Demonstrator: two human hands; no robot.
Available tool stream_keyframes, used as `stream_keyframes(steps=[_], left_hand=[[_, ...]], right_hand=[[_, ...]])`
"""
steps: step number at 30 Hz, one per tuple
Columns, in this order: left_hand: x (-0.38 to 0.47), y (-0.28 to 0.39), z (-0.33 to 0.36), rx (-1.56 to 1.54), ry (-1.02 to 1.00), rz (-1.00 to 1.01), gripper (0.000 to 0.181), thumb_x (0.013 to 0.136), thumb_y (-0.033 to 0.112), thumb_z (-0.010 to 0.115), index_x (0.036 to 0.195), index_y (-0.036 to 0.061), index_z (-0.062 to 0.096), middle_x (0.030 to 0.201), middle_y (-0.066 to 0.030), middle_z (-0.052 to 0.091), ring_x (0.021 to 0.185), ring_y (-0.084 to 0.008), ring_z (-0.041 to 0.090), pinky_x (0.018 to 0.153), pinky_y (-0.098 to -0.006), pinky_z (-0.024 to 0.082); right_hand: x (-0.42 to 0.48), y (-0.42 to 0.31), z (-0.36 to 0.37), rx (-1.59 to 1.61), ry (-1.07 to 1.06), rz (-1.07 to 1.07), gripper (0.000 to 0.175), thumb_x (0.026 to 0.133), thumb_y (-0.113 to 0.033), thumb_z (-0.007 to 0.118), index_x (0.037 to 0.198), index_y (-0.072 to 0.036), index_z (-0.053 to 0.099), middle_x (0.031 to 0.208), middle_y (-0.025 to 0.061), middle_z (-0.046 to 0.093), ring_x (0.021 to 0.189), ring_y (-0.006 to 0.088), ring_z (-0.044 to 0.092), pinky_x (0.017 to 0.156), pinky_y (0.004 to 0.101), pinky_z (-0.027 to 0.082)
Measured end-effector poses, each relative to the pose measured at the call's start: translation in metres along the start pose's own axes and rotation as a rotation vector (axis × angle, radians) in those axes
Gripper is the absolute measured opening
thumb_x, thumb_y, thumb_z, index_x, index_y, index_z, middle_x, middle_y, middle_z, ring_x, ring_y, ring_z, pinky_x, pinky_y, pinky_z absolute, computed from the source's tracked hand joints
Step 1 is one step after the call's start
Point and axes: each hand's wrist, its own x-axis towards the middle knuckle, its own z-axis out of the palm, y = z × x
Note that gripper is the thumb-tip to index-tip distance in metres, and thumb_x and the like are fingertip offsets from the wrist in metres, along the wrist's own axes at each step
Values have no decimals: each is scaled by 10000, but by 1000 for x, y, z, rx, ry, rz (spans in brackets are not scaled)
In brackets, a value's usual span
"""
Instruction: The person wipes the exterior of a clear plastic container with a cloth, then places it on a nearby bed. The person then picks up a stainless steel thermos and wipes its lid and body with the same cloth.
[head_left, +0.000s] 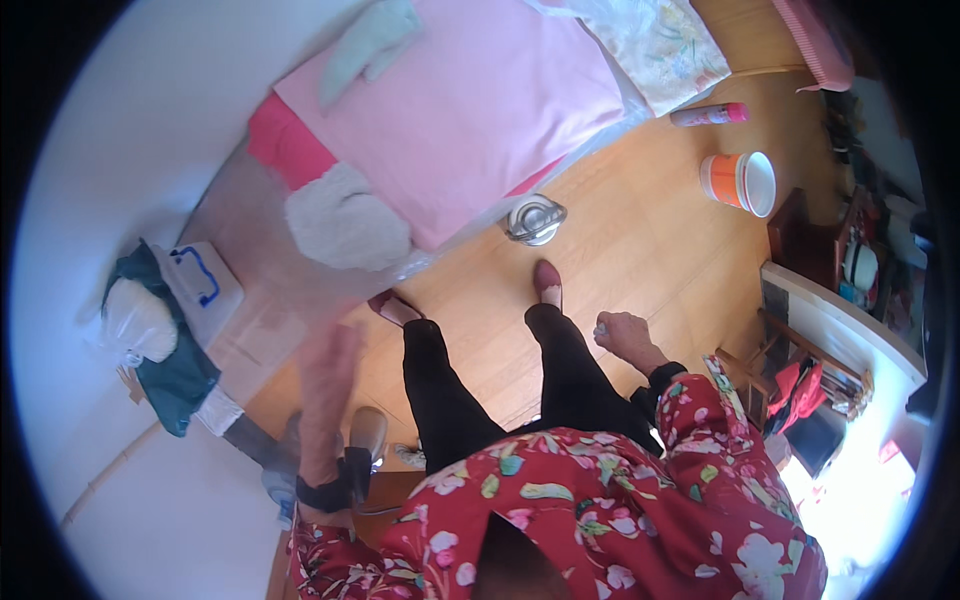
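Note:
My left hand (330, 375) is blurred by motion, raised beside the near left edge of the clear plastic sheet (259, 322). Whether its fingers hold anything is too smeared to tell. My right hand (628, 336) is curled above the wooden floor, right of my knee, around a small pale object (601, 330) that mostly hides inside the fist. Ahead of me, a large light-pink cloth (465, 112) lies spread on the plastic. At its near left corner rest a fluffy white cloth (349, 221) and a deep-pink cloth (289, 142). A mint-green cloth (371, 49) lies over its far part.
On the floor stand a shiny metal pot with a handle (535, 220), a white-and-orange bucket (739, 184) and a pink-capped spray can (709, 114). At left are a white box with a blue handle (210, 281) and a bagged white item (141, 319). Wooden furniture (806, 232) lines the right.

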Motion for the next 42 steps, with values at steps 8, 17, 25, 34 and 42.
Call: stream_keyframes(steps=[8, 17, 25, 34, 42], left_hand=[[28, -53, 221, -69, -652, -264, 302, 871, 257, 632, 1040, 9, 663, 723, -68, 640, 636, -131, 621, 611, -255, 485], [136, -75, 405, 114, -37, 109, 485, 759, 249, 731, 1186, 64, 594, 1052, -170, 638, 943, -289, 631, 827, -378, 508], [172, -51, 470, 253, -341, -70, 276, 754, 275, 660, 978, 115, 649, 893, -139, 684, 900, -319, 643, 788, -450, 506], [113, -44, 389, -326, -401, -398, 337, 796, 373, 642, 770, 38, 626, 660, -109, 616, 624, -238, 611, 585, -355, 460], [-8, -18, 282, -1233, -148, -785, 387, 923, 350, 519, 628, 104, 475, 447, 40, 332, 371, -72, 288, 386, -240, 213]], right_hand=[[9, 94, 35, 264, 405, -325, 239, 739, -73, 651, 966, -101, 582, 929, 114, 612, 905, 309, 580, 771, 419, 467], [16, 28, 104, 483, 340, -895, 213, 801, -174, 673, 987, -91, 611, 824, 75, 580, 791, 256, 580, 724, 371, 474], [16, 40, 120, 466, 128, -750, 180, 815, -168, 675, 927, -85, 561, 731, 56, 523, 683, 216, 568, 629, 331, 497], [19, 39, 119, 468, 145, -667, 205, 862, -181, 615, 1029, -68, 575, 831, 80, 613, 768, 233, 631, 684, 343, 526], [62, 33, 63, 1121, 62, -173, 333, 993, -304, 378, 1018, -32, 569, 899, 110, 592, 854, 193, 619, 768, 306, 494]])
